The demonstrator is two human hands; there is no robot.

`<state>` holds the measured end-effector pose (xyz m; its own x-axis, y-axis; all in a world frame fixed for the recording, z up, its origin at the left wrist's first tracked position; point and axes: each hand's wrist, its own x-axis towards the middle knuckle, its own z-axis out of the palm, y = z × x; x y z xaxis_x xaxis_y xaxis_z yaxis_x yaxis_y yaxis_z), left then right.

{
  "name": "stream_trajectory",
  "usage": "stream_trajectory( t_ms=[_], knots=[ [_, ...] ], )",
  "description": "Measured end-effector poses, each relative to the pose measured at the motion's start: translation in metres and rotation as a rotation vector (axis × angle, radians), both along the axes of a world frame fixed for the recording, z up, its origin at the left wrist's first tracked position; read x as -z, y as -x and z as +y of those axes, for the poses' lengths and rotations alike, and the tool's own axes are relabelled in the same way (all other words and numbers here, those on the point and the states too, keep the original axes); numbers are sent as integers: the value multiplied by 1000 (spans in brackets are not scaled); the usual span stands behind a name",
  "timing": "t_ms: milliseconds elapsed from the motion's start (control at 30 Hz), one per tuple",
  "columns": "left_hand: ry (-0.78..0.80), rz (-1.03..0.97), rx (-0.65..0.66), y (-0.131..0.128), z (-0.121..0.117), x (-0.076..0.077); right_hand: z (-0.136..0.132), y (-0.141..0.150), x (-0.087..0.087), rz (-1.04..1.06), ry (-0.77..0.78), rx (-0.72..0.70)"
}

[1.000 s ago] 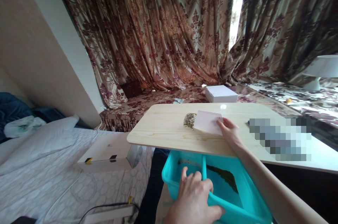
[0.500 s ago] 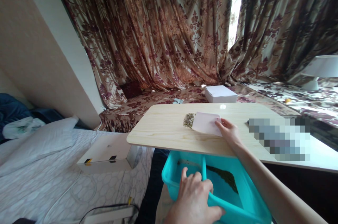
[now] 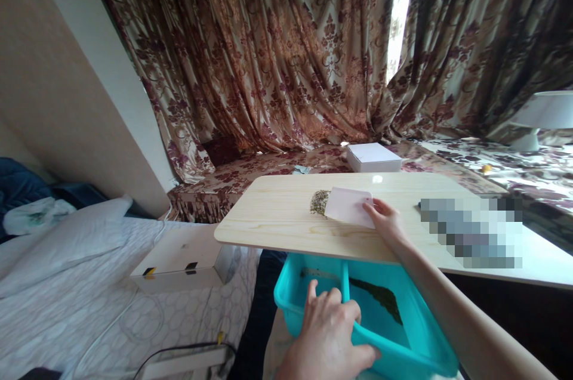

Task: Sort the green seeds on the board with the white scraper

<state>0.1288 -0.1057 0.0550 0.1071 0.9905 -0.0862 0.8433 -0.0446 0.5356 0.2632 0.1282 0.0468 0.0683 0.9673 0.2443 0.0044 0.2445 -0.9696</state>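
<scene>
My right hand (image 3: 387,222) reaches over a pale wooden tabletop (image 3: 277,219) and grips a white card (image 3: 348,207) by its right edge. The card lies tilted against a small heap of greenish dried bits (image 3: 319,202), partly covering it. Below the table's near edge, my left hand (image 3: 329,332) clasps the rim and middle divider of a turquoise plastic bin (image 3: 403,356). Its right compartment holds a dark green layer (image 3: 378,302) of the same kind of bits.
A white box (image 3: 373,157) sits beyond the table on a floral-covered ledge, under heavy floral curtains (image 3: 277,52). A blurred-out object (image 3: 470,231) lies on the table's right. At left are a bed (image 3: 67,302), a flat white box (image 3: 183,258) and a cable (image 3: 179,351).
My right hand has slid the card slightly left, covering more of the heap. My left hand stays on the bin.
</scene>
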Motion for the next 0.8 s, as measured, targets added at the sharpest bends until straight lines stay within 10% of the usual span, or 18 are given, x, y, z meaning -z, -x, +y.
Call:
stream_trajectory(
  t_ms=[800],
  knots=[
    [3,3,-8,1,0,-3,-11,-2,-10,-16,-1,37]
  ],
)
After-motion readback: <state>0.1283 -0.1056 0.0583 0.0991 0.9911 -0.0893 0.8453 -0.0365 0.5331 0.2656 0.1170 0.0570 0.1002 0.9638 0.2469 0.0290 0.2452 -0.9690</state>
